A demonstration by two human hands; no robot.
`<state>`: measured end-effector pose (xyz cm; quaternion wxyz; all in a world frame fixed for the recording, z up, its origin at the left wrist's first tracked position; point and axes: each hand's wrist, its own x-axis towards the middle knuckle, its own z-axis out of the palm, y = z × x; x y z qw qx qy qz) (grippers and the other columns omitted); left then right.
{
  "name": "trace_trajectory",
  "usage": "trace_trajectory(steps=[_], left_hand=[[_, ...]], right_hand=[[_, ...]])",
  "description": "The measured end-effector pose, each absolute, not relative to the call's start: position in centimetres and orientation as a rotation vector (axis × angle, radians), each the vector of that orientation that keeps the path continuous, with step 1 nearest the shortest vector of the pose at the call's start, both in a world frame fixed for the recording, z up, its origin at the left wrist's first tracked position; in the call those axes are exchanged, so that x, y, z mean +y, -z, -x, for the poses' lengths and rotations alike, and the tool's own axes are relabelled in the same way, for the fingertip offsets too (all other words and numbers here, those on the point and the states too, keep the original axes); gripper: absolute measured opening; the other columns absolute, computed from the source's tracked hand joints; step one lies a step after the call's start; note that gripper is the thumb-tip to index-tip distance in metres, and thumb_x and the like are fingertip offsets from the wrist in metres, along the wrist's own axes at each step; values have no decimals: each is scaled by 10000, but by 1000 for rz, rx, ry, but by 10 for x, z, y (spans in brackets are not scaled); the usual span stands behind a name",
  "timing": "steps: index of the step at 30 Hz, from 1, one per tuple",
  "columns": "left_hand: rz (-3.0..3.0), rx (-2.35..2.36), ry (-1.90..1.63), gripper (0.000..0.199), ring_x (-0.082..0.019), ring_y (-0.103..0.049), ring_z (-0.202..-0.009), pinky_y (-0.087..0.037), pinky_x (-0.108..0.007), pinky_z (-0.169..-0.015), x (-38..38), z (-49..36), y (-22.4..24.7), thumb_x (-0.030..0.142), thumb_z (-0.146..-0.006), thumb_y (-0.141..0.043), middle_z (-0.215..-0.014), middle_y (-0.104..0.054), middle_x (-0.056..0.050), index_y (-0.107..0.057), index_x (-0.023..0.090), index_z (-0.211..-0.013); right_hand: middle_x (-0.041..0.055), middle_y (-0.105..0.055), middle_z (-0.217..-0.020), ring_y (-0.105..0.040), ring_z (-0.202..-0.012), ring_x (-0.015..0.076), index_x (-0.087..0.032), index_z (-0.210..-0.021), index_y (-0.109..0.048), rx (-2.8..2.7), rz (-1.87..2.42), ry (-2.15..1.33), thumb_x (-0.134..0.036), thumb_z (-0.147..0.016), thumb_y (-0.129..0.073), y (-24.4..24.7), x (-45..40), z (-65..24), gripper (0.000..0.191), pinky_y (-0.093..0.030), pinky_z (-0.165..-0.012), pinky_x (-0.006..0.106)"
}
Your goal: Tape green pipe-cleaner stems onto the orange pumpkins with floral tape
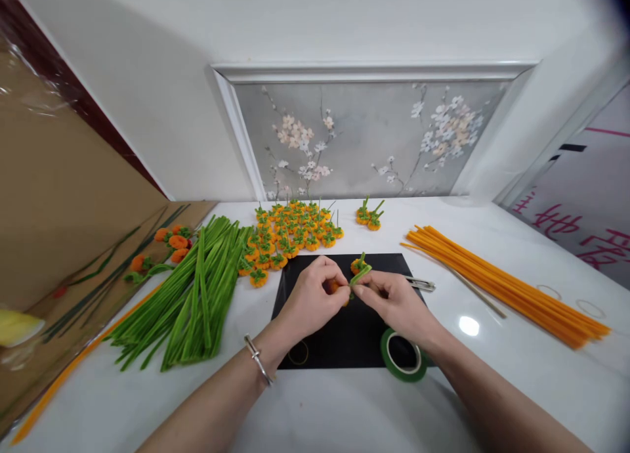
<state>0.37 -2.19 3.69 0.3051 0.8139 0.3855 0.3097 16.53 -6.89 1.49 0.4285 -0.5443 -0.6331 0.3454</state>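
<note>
We see green stems (197,295), orange stems (506,289), small orange pumpkins (295,230) topped with green, a black mat (339,335), a white worktop (182,407), and white and peach blossoms patterning a grey panel (364,138).

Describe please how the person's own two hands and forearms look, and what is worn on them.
Both the left hand and the right hand are bare, without gloves. No sleeve shows on either forearm. Around the left wrist is a slim, shiny silver-coloured bangle with a small crosspiece; the right wrist has nothing on it.
</note>
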Motion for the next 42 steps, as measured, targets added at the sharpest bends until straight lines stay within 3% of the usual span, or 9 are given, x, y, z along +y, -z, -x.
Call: trace_trajectory(steps=[5, 12, 15, 19, 22, 27, 31, 35, 42], left_hand=[[-2343, 1047, -902, 133, -93, -460, -647, -393, -229, -594, -28, -9, -35, 56, -727, -510, -796, -443, -2, -514, 151, -634], [-2372, 1040, -946, 138, -113, -473, -698, -416, -255, -664, -35, -10, -34, 59, -750, -488, -836, -460, -19, -492, 157, -653], [-2155, 958, -796, 17, -128, -524, -751, -447, -267, -698, -31, -5, -43, 173, -763, -577, -916, -516, -35, -573, 157, -769], [-1412, 824, -573, 329, -174, -597, -888, -511, -311, -745, -19, 1, -45, 469, -851, -499, -1007, -588, -58, -570, 198, -1023], [-1027, 710, -283, 465, -189, -660, -749, -540, -295, -620, -14, 4, -37, 574, -850, -431, -899, -636, -85, -566, 160, -1011], [-1020, 619, -293, 291, -100, -625, -626, -507, -171, -551, -17, 5, -36, 399, -817, -598, -814, -631, -66, -601, 119, -898], [-1246, 727, -447, 209, -79, -579, -673, -514, -223, -694, -22, -1, -41, 264, -751, -672, -765, -570, 1, -593, 137, -897], [-1705, 854, -674, 163, -85, -504, -633, -447, -223, -621, -28, -8, -40, 232, -723, -656, -711, -516, 38, -564, 163, -839], [-2067, 997, -877, 257, -141, -498, -788, -427, -277, -736, -38, -13, -43, 239, -676, -710, -885, -546, -6, -560, 183, -876]], right_hand=[[-56, -295, -554, -266, -522, 97, -176, -593, -477, -1518, 1344, -862, -375, -821, -538, -13, -68, -162, 309, -239, -476, 241], [-42, -342, -559, -263, -519, 91, -172, -571, -464, -1452, 1276, -888, -371, -839, -533, -13, -67, -158, 341, -223, -474, 247], [-23, -431, -586, -326, -529, 97, -165, -616, -535, -1451, 1244, -900, -371, -842, -531, -19, -69, -162, 306, -256, -479, 242], [-4, -522, -611, -386, -532, 105, -160, -698, -621, -1454, 1256, -966, -386, -837, -543, -25, -73, -167, 277, -287, -483, 237], [7, -580, -647, -458, -573, 120, -165, -705, -633, -1485, 1217, -1008, -380, -843, -542, -27, -74, -168, 272, -345, -530, 242], [11, -617, -649, -537, -618, 138, -171, -717, -636, -1494, 1172, -1027, -362, -852, -544, -28, -75, -169, 251, -402, -597, 255], [18, -611, -700, -495, -600, 127, -165, -710, -630, -1417, 1270, -951, -377, -819, -580, -26, -73, -168, 244, -370, -551, 252], [15, -592, -703, -472, -590, 123, -161, -731, -615, -1347, 1309, -954, -391, -814, -581, -22, -71, -167, 247, -355, -538, 251], [44, -607, -798, -522, -686, 144, -155, -744, -612, -1357, 1265, -952, -377, -843, -544, -23, -73, -169, 252, -406, -606, 261]])
